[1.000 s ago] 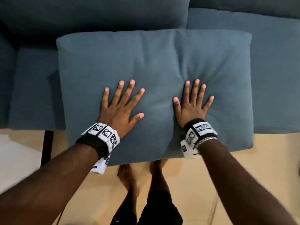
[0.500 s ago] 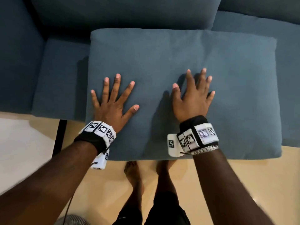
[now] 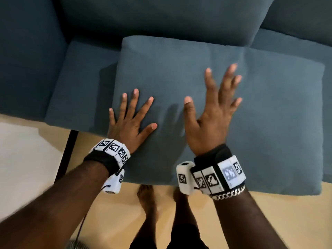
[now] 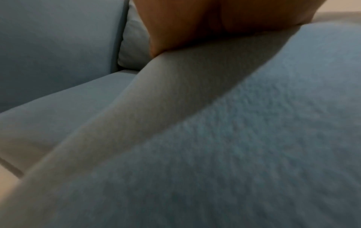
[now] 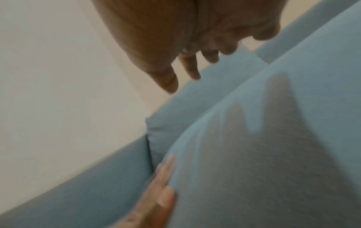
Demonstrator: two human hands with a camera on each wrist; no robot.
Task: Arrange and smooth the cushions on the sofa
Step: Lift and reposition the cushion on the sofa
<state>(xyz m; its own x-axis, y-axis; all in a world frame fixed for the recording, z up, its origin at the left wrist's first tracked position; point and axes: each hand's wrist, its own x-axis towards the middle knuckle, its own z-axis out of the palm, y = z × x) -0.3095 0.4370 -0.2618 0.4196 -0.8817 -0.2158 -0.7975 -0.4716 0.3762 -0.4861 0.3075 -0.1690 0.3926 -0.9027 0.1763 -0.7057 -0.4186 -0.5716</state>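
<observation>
A large blue-grey cushion (image 3: 260, 112) lies flat on the sofa seat (image 3: 79, 83), its front edge hanging past the seat. My left hand (image 3: 132, 119) rests palm down on its left part, fingers spread and straight. My right hand (image 3: 213, 108) hovers above the cushion's middle, lifted clear, fingers spread; its shadow falls on the fabric. In the right wrist view the right hand (image 5: 185, 46) hangs over the cushion (image 5: 273, 154), and the left hand's fingers (image 5: 162, 185) lie on the cushion's side. The left wrist view shows the palm (image 4: 215, 23) pressed on the cushion (image 4: 234, 154).
The sofa's back cushion (image 3: 161, 18) stands behind, with the armrest (image 3: 27, 51) at left and another seat cushion (image 3: 305, 45) at right. A dark sofa leg (image 3: 66, 155) meets the tan floor (image 3: 269, 221). My bare feet (image 3: 147, 200) stand just before the sofa.
My right hand has lifted off the cushion and hovers above it. The left hand stays flat near the cushion's left edge. The view has drifted left and closer.
</observation>
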